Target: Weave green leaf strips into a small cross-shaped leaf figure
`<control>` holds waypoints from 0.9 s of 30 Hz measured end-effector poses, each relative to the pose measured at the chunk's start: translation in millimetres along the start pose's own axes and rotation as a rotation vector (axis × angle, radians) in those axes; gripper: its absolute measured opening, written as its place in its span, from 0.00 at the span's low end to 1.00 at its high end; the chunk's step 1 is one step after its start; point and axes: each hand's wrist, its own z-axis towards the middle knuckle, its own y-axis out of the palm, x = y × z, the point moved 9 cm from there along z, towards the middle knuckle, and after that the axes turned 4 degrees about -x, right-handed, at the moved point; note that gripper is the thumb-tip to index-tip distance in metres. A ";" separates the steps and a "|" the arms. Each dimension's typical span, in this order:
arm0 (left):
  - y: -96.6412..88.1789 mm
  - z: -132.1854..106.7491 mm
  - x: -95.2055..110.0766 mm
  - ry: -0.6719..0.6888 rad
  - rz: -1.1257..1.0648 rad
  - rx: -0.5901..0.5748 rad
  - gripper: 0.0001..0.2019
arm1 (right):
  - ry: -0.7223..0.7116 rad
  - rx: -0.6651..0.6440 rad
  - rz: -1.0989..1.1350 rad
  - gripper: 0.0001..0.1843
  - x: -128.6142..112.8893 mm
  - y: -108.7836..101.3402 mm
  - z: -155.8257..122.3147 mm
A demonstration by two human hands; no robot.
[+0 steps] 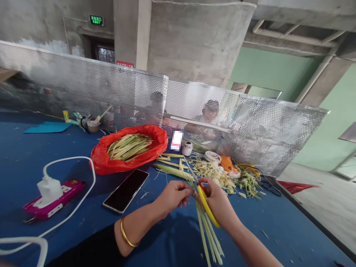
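Note:
Near the middle of the blue table, my left hand is closed with fingertips pinched on the upper part of a bunch of pale green plant strips. The strips fan out downward below my hands. Beside it, my right hand is closed around yellow-handled scissors, whose metal blades point up and away from me. Both hands almost meet at the strips. What exactly lies between the fingertips is partly hidden. Just behind the hands lies a wide green leaf strip.
A red plastic bag holds cut strips. A black phone and a pink power strip with a white cable lie left. Trimmed scraps, a tape roll and a small jar lie behind. A perforated metal screen separates co-workers beyond.

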 end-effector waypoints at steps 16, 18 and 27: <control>19.6 -2.0 -20.5 -0.170 -0.506 -0.091 0.06 | 0.166 -0.233 0.295 0.33 24.4 -18.7 -65.1; 20.0 -2.4 -19.7 -0.177 -0.498 -0.085 0.08 | 0.214 -0.271 0.302 0.35 31.2 -24.7 -83.4; 20.9 -4.1 -15.9 -0.129 -0.466 -0.084 0.10 | 0.351 -0.361 0.157 0.35 43.2 -26.8 -96.9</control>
